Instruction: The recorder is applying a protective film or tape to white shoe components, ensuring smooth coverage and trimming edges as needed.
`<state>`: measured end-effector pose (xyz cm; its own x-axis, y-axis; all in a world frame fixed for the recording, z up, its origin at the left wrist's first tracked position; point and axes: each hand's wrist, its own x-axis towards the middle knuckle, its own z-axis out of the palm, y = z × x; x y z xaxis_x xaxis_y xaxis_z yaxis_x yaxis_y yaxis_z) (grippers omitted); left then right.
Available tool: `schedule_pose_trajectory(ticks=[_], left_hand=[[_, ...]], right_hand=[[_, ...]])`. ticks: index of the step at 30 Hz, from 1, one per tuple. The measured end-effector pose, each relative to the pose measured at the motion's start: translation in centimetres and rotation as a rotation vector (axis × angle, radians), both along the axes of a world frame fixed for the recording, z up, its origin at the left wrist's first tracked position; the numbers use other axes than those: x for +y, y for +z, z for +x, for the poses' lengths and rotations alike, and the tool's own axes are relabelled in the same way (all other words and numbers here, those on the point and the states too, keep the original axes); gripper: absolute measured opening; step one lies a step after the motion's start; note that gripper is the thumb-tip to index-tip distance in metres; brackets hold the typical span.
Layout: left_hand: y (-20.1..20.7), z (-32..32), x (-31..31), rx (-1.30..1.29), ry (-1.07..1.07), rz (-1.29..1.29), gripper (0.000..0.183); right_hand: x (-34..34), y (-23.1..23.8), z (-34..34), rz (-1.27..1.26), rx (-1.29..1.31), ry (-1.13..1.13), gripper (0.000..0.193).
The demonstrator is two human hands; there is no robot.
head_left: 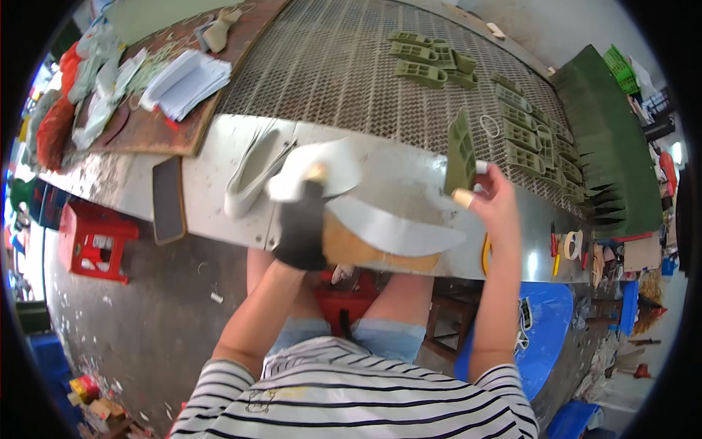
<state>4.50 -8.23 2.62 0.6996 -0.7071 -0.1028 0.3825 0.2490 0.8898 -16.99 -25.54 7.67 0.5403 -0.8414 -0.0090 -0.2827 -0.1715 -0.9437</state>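
My right hand (496, 201) pinches a green moulded wedge heel (461, 155), held tilted on end above the metal tabletop. Pale covers sit on its thumb and a fingertip. A black glove covers most of my left hand (301, 227), which is smeared by motion. A tan-tipped digit overlaps a blurred white piece (336, 164), which the hand appears to grip; its exact kind is unclear. Beside the glove lie a curved white strip (402, 233) and a tan sole-shaped piece (351, 245), overlapping near the table's front edge. A looped whitish strap (245, 175) rests to the left.
More green wedge heels (420, 72) sit in groups on the wire-mesh surface (322, 66). Folded papers (189, 80) and plastic bags occupy the brown board at left. A phone (169, 201) lies at the front edge. Tape (573, 244) and tools are at right, above a blue tub (545, 322).
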Motion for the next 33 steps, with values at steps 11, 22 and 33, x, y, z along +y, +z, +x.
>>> schedule_pose_trajectory(ticks=[11,22,33], left_hand=[[1.4,-4.2,3.8,0.478,-0.264,-0.161,0.042],[2.8,-6.2,7.2,0.570,-0.294,-0.260,0.031],[2.0,-6.7,8.4,0.525,-0.497,-0.354,0.048]], right_hand=[[18.2,-1.0,2.1,-0.263,-0.103,0.322,0.065],[17.3,-0.2,-0.9,0.009,-0.731,-0.011,0.059],[19.6,1.0,0.2,-0.650,-0.298,0.122,0.028]])
